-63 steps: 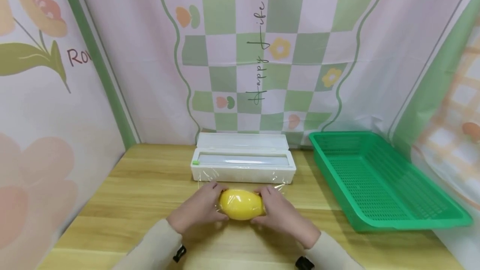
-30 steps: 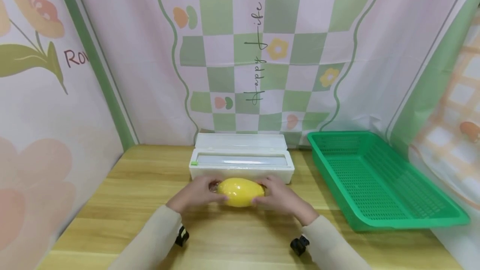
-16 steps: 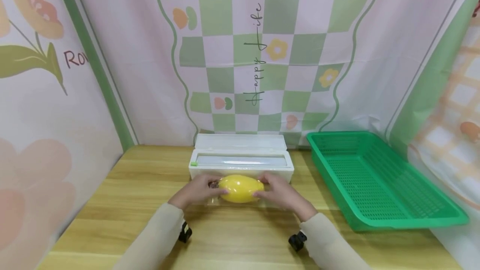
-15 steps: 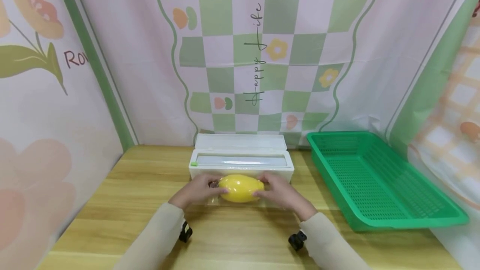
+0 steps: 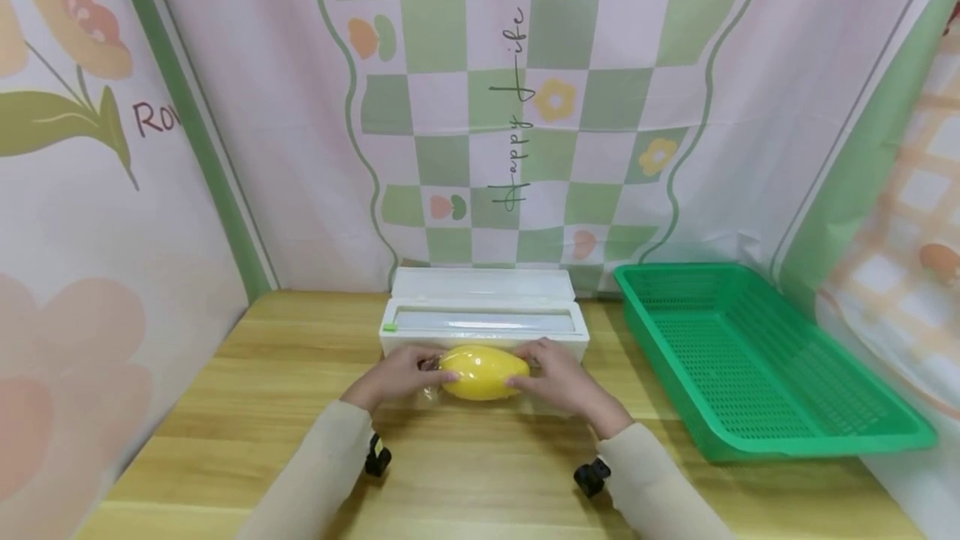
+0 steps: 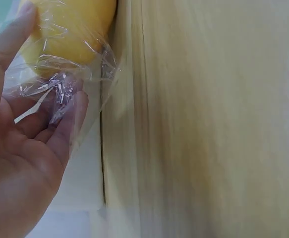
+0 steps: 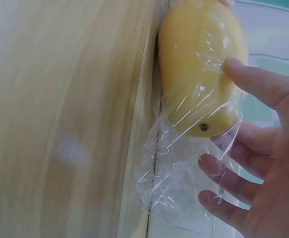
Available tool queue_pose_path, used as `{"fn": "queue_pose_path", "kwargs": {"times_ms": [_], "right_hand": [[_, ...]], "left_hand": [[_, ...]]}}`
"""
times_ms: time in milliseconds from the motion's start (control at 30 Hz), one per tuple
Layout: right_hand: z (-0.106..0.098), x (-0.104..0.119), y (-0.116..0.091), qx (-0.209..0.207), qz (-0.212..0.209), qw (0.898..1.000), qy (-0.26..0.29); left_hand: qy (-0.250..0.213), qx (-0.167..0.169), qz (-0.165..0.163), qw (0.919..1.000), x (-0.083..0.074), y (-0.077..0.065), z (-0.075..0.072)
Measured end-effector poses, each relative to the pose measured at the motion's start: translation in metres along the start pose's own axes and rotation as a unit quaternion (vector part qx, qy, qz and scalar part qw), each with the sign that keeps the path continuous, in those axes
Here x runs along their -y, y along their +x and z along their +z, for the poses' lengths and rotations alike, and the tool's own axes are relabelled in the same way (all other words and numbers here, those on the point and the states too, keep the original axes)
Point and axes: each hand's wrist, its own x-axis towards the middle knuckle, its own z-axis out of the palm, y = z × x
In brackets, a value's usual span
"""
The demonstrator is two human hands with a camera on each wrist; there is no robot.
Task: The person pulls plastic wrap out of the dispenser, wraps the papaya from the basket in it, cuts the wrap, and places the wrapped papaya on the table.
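Since the earliest frame, the yellow fruit (image 5: 483, 373) and both hands have shifted away from the body, toward the white box (image 5: 573, 348), and the clear film that lay spread before the box is now gathered round the fruit.

Going left to right on my feeds, the left hand (image 5: 401, 373) is half closed on the fruit's left end: thumb on its side, fingers cupped behind bunched wrap (image 6: 62, 94). I judge that hold keeps the loose tail tucked in. The fruit sits between the two hands, stem spot at the right end. I can't tell for sure whether it touches the table (image 5: 480, 473) or is slightly raised.

Just beyond the grip, the box has its lid back, which I'd guess leaves the roll (image 5: 483, 322) within reach. The right hand (image 5: 558, 377) holds the other end more loosely, thumb pressing and fingers spread, probably to steady the fruit while slack film hangs off. Well right of the grip, the green basket (image 5: 795, 448) stands apart, likely placed there to leave elbow room.
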Motion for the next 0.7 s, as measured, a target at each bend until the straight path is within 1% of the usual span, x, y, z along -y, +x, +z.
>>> {"fn": "queue_pose_path", "kwargs": {"times_ms": [67, 167, 267, 333, 433, 500, 567, 633, 700], "right_hand": [[0.001, 0.001, 0.0, 0.0, -0.006, 1.0, -0.011], [0.002, 0.002, -0.002, 0.001, -0.017, 1.0, -0.024], [0.003, 0.004, -0.004, 0.001, -0.022, 0.999, -0.023], [0.003, 0.004, -0.005, -0.001, -0.027, 0.999, -0.024], [0.002, 0.005, -0.005, -0.005, -0.027, 0.999, -0.021], [0.001, 0.004, -0.005, -0.005, -0.025, 0.999, -0.02], [0.001, 0.005, -0.004, -0.005, -0.021, 1.0, -0.013], [0.001, 0.004, -0.005, -0.003, -0.022, 1.0, -0.012], [0.001, 0.003, -0.005, -0.001, -0.023, 1.0, -0.011]], "left_hand": [[-0.005, 0.003, -0.003, 1.0, 0.001, 0.001, -0.001], [-0.028, 0.01, -0.006, 0.9995, 0.003, 0.001, -0.003], [-0.047, 0.018, -0.001, 0.9987, 0.006, -0.001, -0.007], [-0.055, 0.025, 0.005, 0.9982, 0.008, -0.002, -0.01], [-0.057, 0.023, 0.008, 0.9981, 0.011, -0.008, -0.017], [-0.055, 0.016, 0.008, 0.9984, 0.012, -0.013, -0.023], [-0.05, 0.001, -0.001, 0.9987, 0.013, -0.019, -0.029], [-0.043, -0.024, -0.01, 0.9987, 0.014, -0.026, -0.035], [-0.047, -0.06, -0.01, 0.997, 0.015, -0.031, -0.041]]}}
